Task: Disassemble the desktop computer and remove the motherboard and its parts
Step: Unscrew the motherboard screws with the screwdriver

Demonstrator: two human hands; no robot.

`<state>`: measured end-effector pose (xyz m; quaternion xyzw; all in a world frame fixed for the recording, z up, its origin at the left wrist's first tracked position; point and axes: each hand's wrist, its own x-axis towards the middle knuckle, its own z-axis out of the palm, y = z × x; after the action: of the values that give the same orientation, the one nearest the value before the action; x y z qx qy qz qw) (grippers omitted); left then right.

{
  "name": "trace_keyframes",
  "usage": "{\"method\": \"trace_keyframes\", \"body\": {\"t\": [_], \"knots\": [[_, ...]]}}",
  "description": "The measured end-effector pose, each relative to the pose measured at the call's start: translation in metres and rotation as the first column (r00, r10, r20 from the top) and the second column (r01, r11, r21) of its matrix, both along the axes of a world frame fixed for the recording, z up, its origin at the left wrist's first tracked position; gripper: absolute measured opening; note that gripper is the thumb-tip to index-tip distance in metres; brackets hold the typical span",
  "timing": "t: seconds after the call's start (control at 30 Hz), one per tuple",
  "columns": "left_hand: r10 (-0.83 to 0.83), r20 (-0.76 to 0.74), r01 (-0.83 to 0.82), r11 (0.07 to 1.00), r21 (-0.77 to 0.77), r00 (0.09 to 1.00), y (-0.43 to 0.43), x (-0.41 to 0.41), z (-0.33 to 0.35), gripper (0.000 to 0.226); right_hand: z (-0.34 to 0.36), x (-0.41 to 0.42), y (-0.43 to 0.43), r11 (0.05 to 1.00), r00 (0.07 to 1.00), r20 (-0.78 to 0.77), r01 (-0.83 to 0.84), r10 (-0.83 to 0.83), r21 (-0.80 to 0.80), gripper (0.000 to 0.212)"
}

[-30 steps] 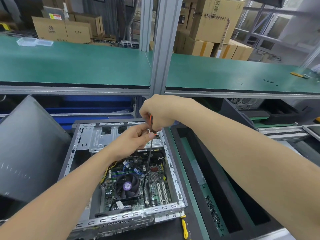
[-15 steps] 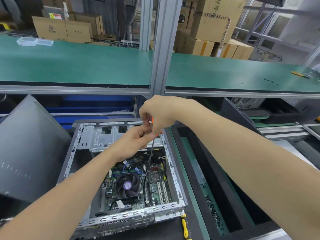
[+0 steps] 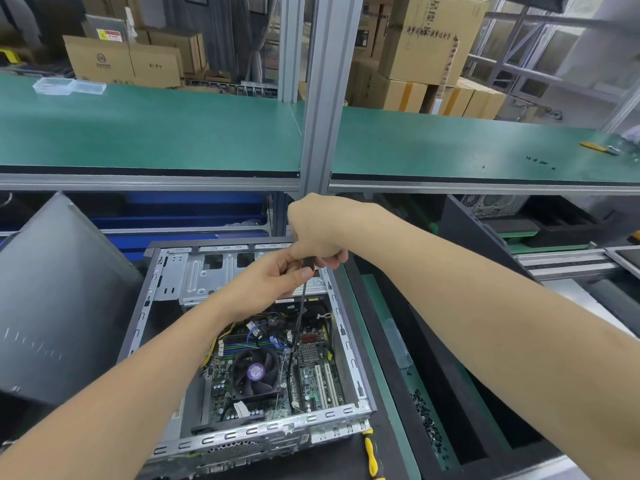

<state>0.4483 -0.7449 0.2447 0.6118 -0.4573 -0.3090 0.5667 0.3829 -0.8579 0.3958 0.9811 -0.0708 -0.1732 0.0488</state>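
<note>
Gripping a screwdriver (image 3: 300, 308), left hand (image 3: 268, 280) and right hand (image 3: 317, 230) meet over the case (image 3: 242, 435) holding the motherboard (image 3: 311, 389).

The computer case (image 3: 263, 428) lies open at the top, so the motherboard (image 3: 306, 393) can be reached from above. The drive cage (image 3: 207, 275) roofs the far end. The fan (image 3: 255, 372) stands up from the board's middle, and cables (image 3: 258, 329) cross the strip between cage and fan. The left hand (image 3: 266, 282) and right hand (image 3: 318, 230), both gripping the screwdriver (image 3: 300, 313), fill the far right corner; its shaft slants down just right of the fan. 2 white slots (image 3: 323, 384) near the right wall lie uncovered. A grey panel (image 3: 59, 299) leans close on the left, a black tray (image 3: 436, 375) runs near the right wall, and a shelf (image 3: 149, 171) juts out beyond the far end.
</note>
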Motion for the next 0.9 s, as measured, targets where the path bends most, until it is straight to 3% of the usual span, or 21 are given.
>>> {"method": "trace_keyframes", "body": {"t": [0.17, 0.3, 0.53, 0.6, 0.73, 0.8, 0.9], "knots": [[-0.016, -0.004, 0.016, 0.999, 0.039, 1.0, 0.003, 0.006, 0.002, 0.021, 0.003, 0.004, -0.004, 0.985, 0.984, -0.04, -0.173, 0.173, 0.001, 0.008], [-0.027, 0.023, 0.025, 0.997, 0.079, 0.999, 0.004, 0.005, 0.0, 0.027, -0.003, 0.006, -0.004, 0.97, 0.97, -0.008, -0.243, 0.243, -0.015, 0.018], [-0.023, -0.006, 0.023, 1.0, 0.02, 1.0, 0.001, -0.002, -0.002, 0.013, -0.009, 0.005, -0.002, 0.971, 0.971, 0.038, -0.238, 0.238, 0.015, 0.012], [-0.008, 0.009, 0.008, 1.0, 0.027, 1.0, 0.0, -0.001, -0.003, 0.013, -0.009, 0.004, -0.002, 0.974, 0.972, 0.077, -0.225, 0.224, 0.006, 0.005], [0.084, 0.056, -0.086, 0.995, 0.05, 0.995, -0.005, -0.002, -0.004, 0.011, -0.016, 0.002, -0.003, 0.991, 0.945, 0.326, 0.023, 0.021, -0.132, 0.056], [0.097, 0.086, -0.103, 0.992, 0.067, 0.991, -0.007, -0.004, -0.004, 0.013, -0.02, 0.001, -0.004, 0.994, 0.936, 0.345, 0.098, -0.075, -0.051, 0.057], [0.106, 0.039, -0.108, 0.993, 0.053, 0.994, -0.007, -0.006, -0.003, 0.017, -0.021, 0.002, -0.008, 0.999, 0.948, 0.316, 0.012, -0.028, 0.052, 0.036]]}}
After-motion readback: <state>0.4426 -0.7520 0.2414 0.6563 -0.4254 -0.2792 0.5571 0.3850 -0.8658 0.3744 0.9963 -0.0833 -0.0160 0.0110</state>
